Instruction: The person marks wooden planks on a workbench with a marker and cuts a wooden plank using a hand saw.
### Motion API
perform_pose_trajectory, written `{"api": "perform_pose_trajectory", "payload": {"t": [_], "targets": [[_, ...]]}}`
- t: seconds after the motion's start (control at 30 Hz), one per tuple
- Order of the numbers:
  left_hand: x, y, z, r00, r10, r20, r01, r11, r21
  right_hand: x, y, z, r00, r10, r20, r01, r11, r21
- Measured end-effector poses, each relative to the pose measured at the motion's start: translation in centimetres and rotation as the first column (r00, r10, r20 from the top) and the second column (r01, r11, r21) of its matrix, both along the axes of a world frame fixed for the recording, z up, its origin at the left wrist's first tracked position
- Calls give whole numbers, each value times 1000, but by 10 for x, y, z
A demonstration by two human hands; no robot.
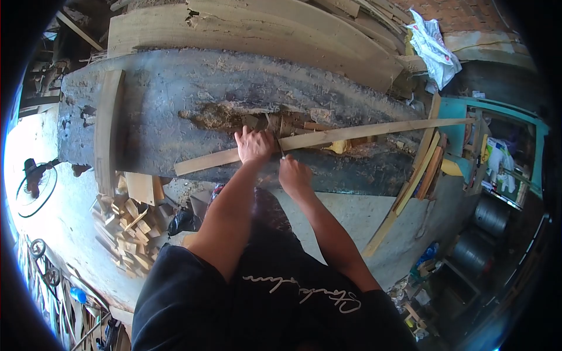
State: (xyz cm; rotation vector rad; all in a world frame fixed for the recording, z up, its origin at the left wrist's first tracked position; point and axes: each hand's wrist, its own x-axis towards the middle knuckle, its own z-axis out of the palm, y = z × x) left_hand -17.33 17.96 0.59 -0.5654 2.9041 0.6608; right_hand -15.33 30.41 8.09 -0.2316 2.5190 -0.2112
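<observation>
A long, narrow wooden strip (345, 136) lies slantwise across a large, rough, dark slab (158, 111). My left hand (256, 145) is over the strip, gripping it with fingers reaching past its far edge. Just to the right, my right hand (294, 174) is closed round the handle end of a thin hand tool (277, 140). The tool's narrow blade runs across the strip beside my left hand; its exact kind is too small to make out. Beyond my left fingers is a ragged hollow (219, 115) in the slab.
A wooden board (108, 128) lies crosswise on the slab's left part. Offcuts (132, 234) are heaped below it. Large planks (252, 32) stand behind the slab. Several strips (418, 169) lean at its right end, near a turquoise frame (453, 111). A white sack (434, 52) hangs at the back right.
</observation>
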Motion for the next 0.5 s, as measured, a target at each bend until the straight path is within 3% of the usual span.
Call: {"api": "perform_pose_trajectory", "payload": {"t": [0.2, 0.27, 0.5], "targets": [[0, 0, 4, 1000, -24, 20, 24, 999, -25, -4, 4, 5, 998, 34, -51, -36, 999, -39], [-1, 1, 2, 1000, -13, 18, 13, 1000, -13, 7, 8, 14, 1000, -11, 10, 11, 1000, -7], [5, 0, 7, 999, -21, 32, 21, 1000, -5, -1, 1, -18, 995, -9, -100, 1, 996, -84]]}}
